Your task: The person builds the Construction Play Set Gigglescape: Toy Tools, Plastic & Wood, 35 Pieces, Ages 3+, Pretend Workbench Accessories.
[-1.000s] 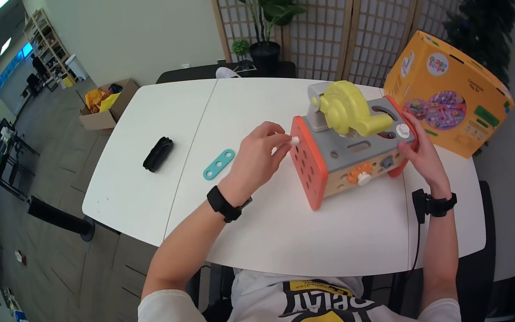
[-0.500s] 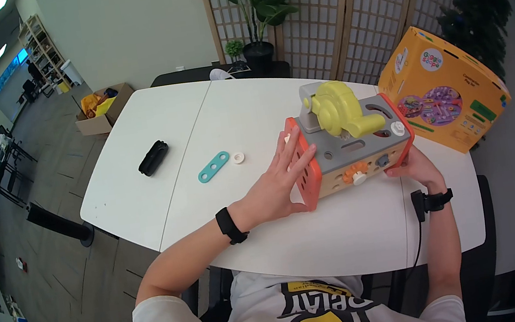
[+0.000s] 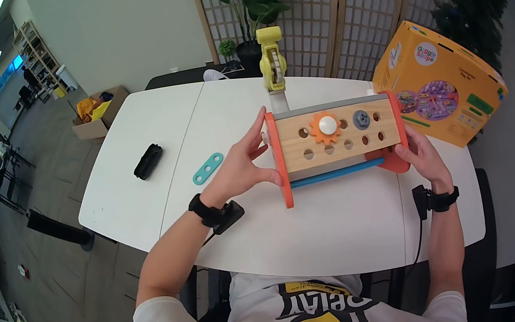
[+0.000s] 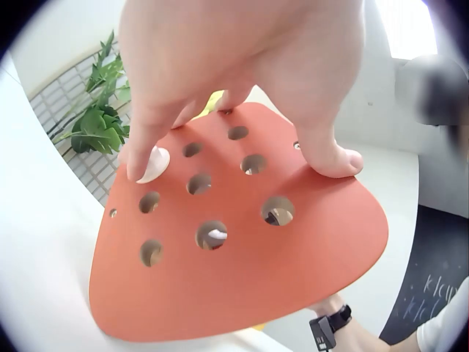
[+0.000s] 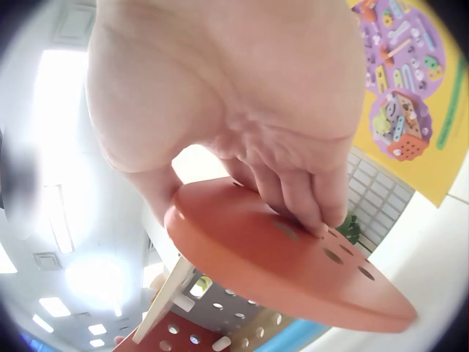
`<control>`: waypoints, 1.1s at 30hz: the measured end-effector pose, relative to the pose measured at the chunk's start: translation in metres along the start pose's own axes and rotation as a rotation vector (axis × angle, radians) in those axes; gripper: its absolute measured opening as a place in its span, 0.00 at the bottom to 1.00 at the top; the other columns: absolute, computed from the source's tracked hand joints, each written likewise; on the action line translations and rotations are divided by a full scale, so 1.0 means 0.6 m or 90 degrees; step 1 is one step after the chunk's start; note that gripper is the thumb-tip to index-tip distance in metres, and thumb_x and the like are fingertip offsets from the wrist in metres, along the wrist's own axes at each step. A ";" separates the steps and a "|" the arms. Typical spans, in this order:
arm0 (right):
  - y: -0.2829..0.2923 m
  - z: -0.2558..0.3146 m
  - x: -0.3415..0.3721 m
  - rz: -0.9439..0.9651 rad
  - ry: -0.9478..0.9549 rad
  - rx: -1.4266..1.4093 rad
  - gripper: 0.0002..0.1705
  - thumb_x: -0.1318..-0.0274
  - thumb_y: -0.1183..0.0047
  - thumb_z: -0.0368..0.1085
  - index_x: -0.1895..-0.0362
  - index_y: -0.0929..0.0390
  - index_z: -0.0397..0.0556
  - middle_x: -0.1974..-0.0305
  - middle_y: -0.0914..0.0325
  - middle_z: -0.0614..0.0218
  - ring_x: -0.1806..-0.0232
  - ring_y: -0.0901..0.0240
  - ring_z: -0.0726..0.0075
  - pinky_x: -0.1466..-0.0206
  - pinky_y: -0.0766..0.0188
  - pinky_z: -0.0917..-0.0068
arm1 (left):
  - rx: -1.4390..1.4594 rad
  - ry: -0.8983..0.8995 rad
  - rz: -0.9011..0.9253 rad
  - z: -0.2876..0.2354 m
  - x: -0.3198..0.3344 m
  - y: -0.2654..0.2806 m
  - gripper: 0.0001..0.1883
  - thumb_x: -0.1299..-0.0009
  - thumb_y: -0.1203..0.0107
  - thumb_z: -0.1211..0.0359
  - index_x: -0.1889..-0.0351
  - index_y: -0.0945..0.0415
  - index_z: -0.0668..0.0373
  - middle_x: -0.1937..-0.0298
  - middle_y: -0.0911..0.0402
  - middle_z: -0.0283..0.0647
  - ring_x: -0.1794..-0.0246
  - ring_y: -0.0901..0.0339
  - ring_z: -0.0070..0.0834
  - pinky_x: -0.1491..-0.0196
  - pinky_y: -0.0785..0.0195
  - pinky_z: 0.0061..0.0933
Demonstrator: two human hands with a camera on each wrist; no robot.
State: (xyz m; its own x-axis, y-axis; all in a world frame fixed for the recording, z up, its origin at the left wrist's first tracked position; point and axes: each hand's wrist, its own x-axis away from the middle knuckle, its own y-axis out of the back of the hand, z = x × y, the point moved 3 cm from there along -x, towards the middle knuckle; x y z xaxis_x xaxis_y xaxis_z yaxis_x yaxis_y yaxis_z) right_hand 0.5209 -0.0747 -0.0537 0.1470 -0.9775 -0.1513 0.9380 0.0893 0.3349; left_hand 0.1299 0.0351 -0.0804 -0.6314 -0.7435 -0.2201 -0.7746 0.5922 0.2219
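A toy workbench (image 3: pixel 342 132) is tipped back, its wooden front with rows of holes facing up. On that front sit an orange gear (image 3: pixel 318 136) with a white screw head (image 3: pixel 328 126) and a grey knob (image 3: pixel 362 120). My left hand (image 3: pixel 242 166) grips its red left end panel (image 4: pixel 242 271), thumb at one edge, fingers spread across to the other. One finger lies by a white peg (image 4: pixel 156 165) in that panel. My right hand (image 3: pixel 426 154) holds the right end panel (image 5: pixel 278 257), with thumb and fingers round its edge. A yellow toy part (image 3: pixel 272 60) juts from the far side.
On the white table (image 3: pixel 263 246), a teal strip with holes (image 3: pixel 208 168) and a black case (image 3: pixel 149 162) lie to the left. An orange-yellow box (image 3: pixel 440 79) stands at the back right. A potted plant (image 3: pixel 242 5) rises beyond the table.
My left hand has moved from the peg to gripping the left end panel. The workbench has tipped backward, so the grey top turned away and the wooden front came up.
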 end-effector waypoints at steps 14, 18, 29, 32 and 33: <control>-0.044 0.004 -0.014 0.022 -0.036 0.085 0.47 0.41 0.31 0.46 0.23 0.35 0.44 0.40 0.18 0.56 0.39 0.22 0.62 0.32 0.29 0.64 | 0.044 0.220 0.105 0.055 0.010 0.038 0.53 0.24 0.42 0.40 0.13 0.65 0.48 0.15 0.47 0.54 0.19 0.40 0.44 0.30 0.26 0.45; -0.046 0.007 -0.011 0.015 -0.069 0.105 0.46 0.40 0.32 0.47 0.22 0.36 0.44 0.40 0.18 0.55 0.39 0.22 0.61 0.32 0.30 0.64 | 0.029 0.245 0.115 0.034 0.021 0.035 0.51 0.23 0.50 0.35 0.13 0.67 0.44 0.15 0.48 0.55 0.19 0.40 0.45 0.30 0.27 0.46; -0.076 0.104 0.024 -0.384 0.173 0.438 0.23 0.40 0.35 0.35 0.41 0.20 0.42 0.53 0.15 0.56 0.51 0.18 0.55 0.42 0.24 0.64 | -0.309 0.257 -0.012 0.053 0.021 0.121 0.28 0.16 0.50 0.54 0.24 0.30 0.59 0.26 0.27 0.54 0.26 0.28 0.38 0.36 0.24 0.41; -0.118 0.127 0.021 -0.301 0.241 0.397 0.15 0.42 0.36 0.30 0.50 0.17 0.41 0.59 0.16 0.56 0.57 0.18 0.55 0.48 0.22 0.65 | -0.595 0.139 -0.056 0.069 0.023 0.098 0.18 0.27 0.37 0.67 0.41 0.16 0.63 0.44 0.14 0.51 0.39 0.20 0.41 0.40 0.24 0.38; -0.134 0.133 0.018 -0.255 0.250 0.374 0.13 0.42 0.36 0.29 0.52 0.17 0.41 0.61 0.16 0.57 0.58 0.18 0.55 0.49 0.22 0.65 | -0.681 0.072 -0.044 0.090 0.024 0.094 0.18 0.29 0.36 0.69 0.42 0.16 0.63 0.46 0.13 0.51 0.41 0.19 0.43 0.40 0.24 0.38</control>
State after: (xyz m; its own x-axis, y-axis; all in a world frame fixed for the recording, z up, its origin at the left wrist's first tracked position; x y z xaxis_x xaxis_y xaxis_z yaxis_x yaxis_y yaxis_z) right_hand 0.4222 -0.1079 -0.0083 0.0369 -0.7663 -0.6414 0.6414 -0.4740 0.6032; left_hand 0.0753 0.0745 -0.1227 -0.5379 -0.8221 -0.1866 -0.3419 0.0104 0.9397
